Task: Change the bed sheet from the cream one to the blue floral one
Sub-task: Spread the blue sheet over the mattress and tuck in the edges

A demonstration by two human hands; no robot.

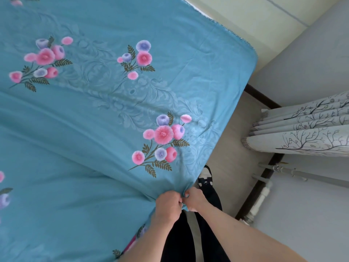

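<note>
The blue floral sheet (105,114) lies spread over the whole bed, with pink and purple flower clusters across it. Its near edge is gathered into a bunch at the bed's side. My left hand (168,207) grips that bunch from the left, fingers curled round the cloth. My right hand (194,200) pinches the same bunch from the right, touching the left hand. The fabric runs taut from the bunch toward the far corner (249,53). No cream sheet is in view.
Beige floor (232,148) runs along the bed's right side, where my legs and one shoe (205,176) stand. A patterned curtain (306,137) hangs at the right above a dark skirting board and grey pipes (264,195). A pale wall lies beyond the far corner.
</note>
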